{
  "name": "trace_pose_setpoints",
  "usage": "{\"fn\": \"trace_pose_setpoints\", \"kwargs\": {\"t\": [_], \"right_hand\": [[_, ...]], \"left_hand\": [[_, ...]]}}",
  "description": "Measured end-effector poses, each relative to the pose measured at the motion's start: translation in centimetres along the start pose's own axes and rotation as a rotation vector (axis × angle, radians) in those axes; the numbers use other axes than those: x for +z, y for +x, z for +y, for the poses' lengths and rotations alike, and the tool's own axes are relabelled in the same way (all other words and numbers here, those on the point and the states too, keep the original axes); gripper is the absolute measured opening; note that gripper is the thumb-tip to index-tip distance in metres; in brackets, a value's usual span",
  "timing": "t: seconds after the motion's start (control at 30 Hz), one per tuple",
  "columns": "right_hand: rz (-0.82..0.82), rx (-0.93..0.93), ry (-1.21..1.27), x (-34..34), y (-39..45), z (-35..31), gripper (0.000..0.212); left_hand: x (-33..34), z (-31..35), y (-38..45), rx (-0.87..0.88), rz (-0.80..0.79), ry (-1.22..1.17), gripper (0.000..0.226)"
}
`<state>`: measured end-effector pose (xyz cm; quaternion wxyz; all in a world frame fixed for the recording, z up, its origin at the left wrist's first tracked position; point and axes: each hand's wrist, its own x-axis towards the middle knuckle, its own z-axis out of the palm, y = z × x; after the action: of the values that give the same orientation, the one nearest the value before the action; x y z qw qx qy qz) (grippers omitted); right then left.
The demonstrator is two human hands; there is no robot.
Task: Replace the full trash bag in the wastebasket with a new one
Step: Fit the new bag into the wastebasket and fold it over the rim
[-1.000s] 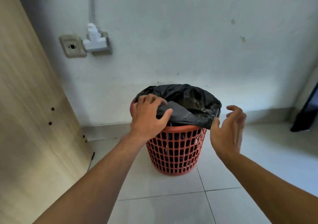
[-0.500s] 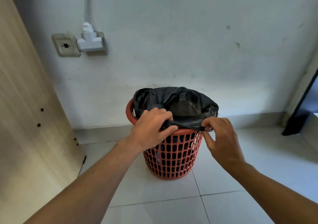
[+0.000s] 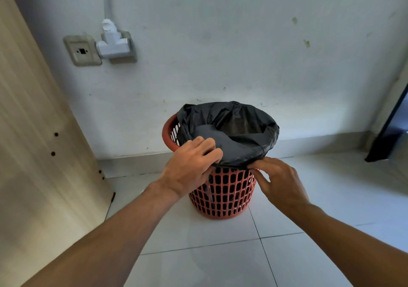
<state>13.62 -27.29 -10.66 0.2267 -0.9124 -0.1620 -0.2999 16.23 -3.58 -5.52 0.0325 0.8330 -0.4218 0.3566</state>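
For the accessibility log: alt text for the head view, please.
Both hands grip the black trash bag at the near rim of a red wastebasket: left hand, right hand. It stands on white floor tiles by a wall.

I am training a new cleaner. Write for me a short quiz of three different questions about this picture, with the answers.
1. True or false: the black bag is folded over the whole rim of the red basket.
2. Which hand pinches the bag's edge at the near right of the rim?
A. left hand
B. right hand
3. Fill in: on the wall, a white adapter sits in a ____.

Key:
1. False; the far left rim is bare.
2. B
3. socket
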Motion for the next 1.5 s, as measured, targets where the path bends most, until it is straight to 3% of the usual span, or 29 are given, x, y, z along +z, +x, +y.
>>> {"fn": "trace_pose_setpoints", "kwargs": {"t": [0.07,0.27,0.37,0.43,0.53,0.67,0.8,0.9,1.1,1.2,1.3,1.5], "right_hand": [[0.011,-0.015,0.016,-0.3,0.0,-0.1,0.01],[0.171,0.091,0.075,-1.4,1.6,-0.2,0.04],[0.177,0.321,0.15,-1.3,1.7,1.0,0.036],[0.184,0.375,0.14,-1.7,1.6,1.5,0.024],[0.244,0.175,0.012,-2.6,2.0,1.3,0.023],[0.074,-0.166,-0.112,-3.2,3.3,-1.0,0.048],[0.018,-0.295,-0.134,-1.7,4.0,-2.8,0.042],[0.069,-0.319,-0.12,-1.4,4.0,-2.5,0.036],[0.126,-0.316,-0.163,-2.4,3.4,-1.8,0.024],[0.148,-0.254,-0.176,-2.3,2.7,-1.6,0.029],[0.174,-0.236,-0.178,-2.4,2.3,-1.6,0.028],[0.14,-0.097,-0.077,-1.8,1.1,-0.2,0.015]], "left_hand": [[0.1,0.1,0.1,-0.01,0.018,0.027,0.023],[0.1,3.2,2.7,-0.103,0.044,-0.075,0.015],[-0.7,4.1,5.0,-0.081,-0.039,-0.228,0.028],[-1.6,3.6,5.9,-0.099,-0.095,-0.31,0.032],[-2.5,0.9,5.1,-0.236,-0.138,-0.278,0.04],[-2.3,-2.0,1.6,-0.298,-0.315,-0.198,0.038],[-2.2,-1.6,1.0,-0.303,-0.172,-0.194,0.038],[-2.3,-1.0,1.6,-0.256,-0.095,-0.113,0.038],[-2.2,-0.7,1.3,-0.141,-0.104,-0.144,0.022],[-2.0,0.4,1.0,-0.092,-0.04,-0.012,0.013],[-1.6,1.4,0.6,-0.088,0.013,0.064,0.02],[-0.9,3.9,1.1,-0.069,0.022,0.116,0.006]]}}
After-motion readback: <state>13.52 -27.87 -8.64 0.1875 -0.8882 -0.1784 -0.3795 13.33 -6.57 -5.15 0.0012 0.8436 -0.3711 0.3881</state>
